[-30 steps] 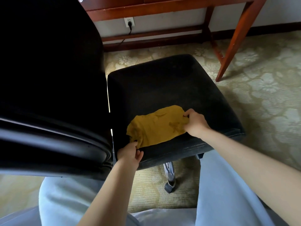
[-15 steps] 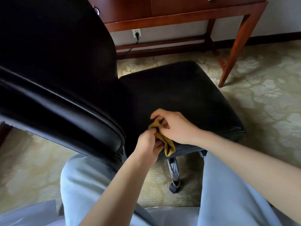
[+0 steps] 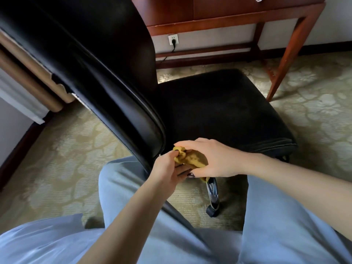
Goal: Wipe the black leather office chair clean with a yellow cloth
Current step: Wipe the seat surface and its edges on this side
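The right hand (image 3: 213,159) curls its fingers around the crumpled yellow cloth (image 3: 190,158), and the left hand (image 3: 167,168) pinches the left end of the same cloth. Both hands hold it just at the near edge of the black leather office chair (image 3: 219,111), beside its backrest. Far behind stands a red-brown wooden desk (image 3: 228,16) on the pale flowered carpet (image 3: 314,103).

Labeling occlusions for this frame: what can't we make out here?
Head view only.
Yellow cloth: bunched, mostly covered by left hand and right hand.
Chair's chrome leg and caster show; the rest of the base is hidden by the seat and the person's legs.
Backrest: top cut off by the frame edge.
Seat dirt: surface too dark to tell.
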